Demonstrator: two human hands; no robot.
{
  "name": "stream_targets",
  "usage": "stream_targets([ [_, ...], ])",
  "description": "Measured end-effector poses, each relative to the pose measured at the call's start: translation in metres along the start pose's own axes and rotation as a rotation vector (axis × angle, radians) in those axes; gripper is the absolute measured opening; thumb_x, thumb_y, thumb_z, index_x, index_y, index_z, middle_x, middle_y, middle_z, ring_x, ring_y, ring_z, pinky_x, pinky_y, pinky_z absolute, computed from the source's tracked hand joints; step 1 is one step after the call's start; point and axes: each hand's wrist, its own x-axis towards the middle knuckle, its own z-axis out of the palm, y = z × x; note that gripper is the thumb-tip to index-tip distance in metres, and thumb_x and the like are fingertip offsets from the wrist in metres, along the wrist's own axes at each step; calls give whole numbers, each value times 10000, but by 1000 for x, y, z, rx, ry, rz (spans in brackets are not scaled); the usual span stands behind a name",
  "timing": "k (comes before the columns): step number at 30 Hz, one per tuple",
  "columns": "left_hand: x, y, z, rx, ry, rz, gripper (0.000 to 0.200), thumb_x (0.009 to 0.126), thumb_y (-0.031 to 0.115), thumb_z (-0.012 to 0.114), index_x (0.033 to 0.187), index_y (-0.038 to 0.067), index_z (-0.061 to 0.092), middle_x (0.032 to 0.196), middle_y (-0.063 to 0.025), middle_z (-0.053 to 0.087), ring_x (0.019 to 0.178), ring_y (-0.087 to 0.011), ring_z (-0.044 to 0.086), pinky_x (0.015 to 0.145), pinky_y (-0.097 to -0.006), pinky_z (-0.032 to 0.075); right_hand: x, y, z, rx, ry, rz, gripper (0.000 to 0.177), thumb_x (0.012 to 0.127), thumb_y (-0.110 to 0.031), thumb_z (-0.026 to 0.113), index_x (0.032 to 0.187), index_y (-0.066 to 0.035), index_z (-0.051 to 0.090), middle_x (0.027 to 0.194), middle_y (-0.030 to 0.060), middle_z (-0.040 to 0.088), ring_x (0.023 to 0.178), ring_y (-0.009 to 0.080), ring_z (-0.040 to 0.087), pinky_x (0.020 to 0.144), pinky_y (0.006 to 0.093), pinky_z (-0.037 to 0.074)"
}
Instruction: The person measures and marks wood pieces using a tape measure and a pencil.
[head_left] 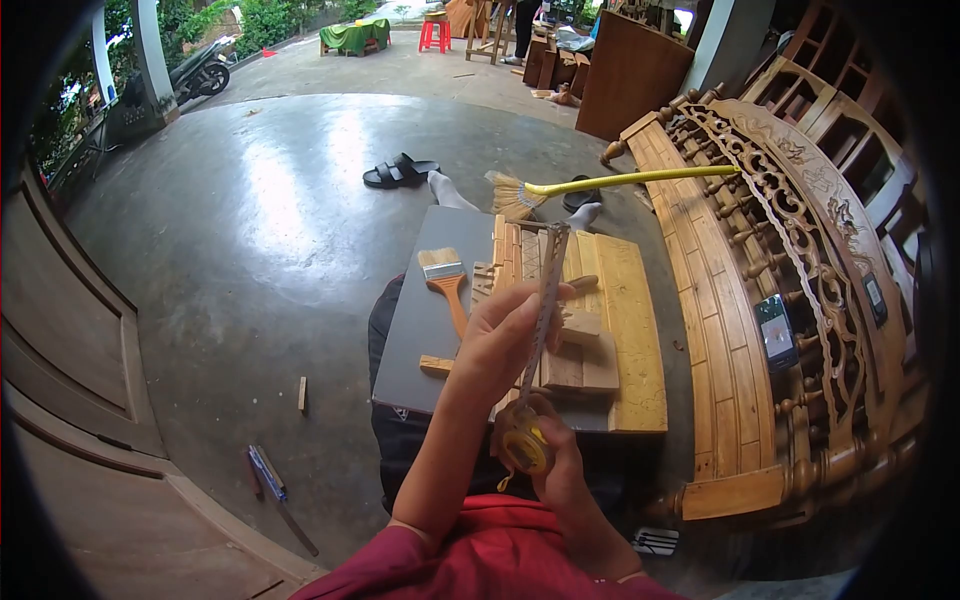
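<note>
My right hand (556,455) is wrapped round a yellow tape measure (527,446) close to my body. Its metal blade (545,320) is pulled out, running up and away over the board on my lap. Partway along the blade, my left hand (507,325) has its fingers closed on it. Beneath the hands lie light wooden blocks (597,362) and a yellowish wooden plank (625,330) on a grey board (410,345). A paintbrush (447,280) with an orange handle rests on the board, left of the blocks, near a small wood piece (436,366).
Carved wooden furniture (740,370) with a phone (776,328) on it stands at the right. A yellow-handled broom (640,178) lies beyond the board. Black sandals (400,171) and tools (268,473) are on the floor. A person's leg (524,30) shows in the far background.
</note>
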Motion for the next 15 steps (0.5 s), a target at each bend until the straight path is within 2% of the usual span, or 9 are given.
stream_targets([
  [3, 0, 1, 1, 3, 35, 4, 393, 1037, 282, 580, 1239, -50, 637, 828, -43, 609, 774, -113, 566, 715, -251, 456, -2, -3, 3, 63, -20, -12, 480, 992, -447, 462, 1203, -21, 521, 954, 107, 624, 790, 140, 593, 656, 261, 459],
  [6, 0, 2, 1, 8, 39, 9, 390, 1038, 283, 579, 1237, -47, 639, 824, -41, 609, 767, -110, 564, 704, -249, 450, -2, -5, 6, 30, -20, -10, 482, 988, -456, 471, 1195, -24, 522, 949, 100, 622, 784, 133, 587, 644, 256, 455],
  [9, 0, 0, -1, 23, 42, 11, 389, 1035, 287, 584, 1237, -41, 642, 818, -38, 609, 754, -109, 564, 689, -244, 440, 0, -2, 3, -80, 12, 11, 490, 975, -470, 436, 1212, -47, 511, 916, 154, 629, 696, 178, 583, 581, 276, 452],
  [15, 0, -1, -1, 46, 58, 6, 394, 1029, 288, 589, 1243, -40, 633, 812, -43, 609, 726, -120, 559, 667, -253, 423, 1, -4, 1, -68, -3, 59, 489, 944, -464, 460, 1177, -37, 517, 897, 161, 629, 662, 169, 556, 553, 269, 429],
])
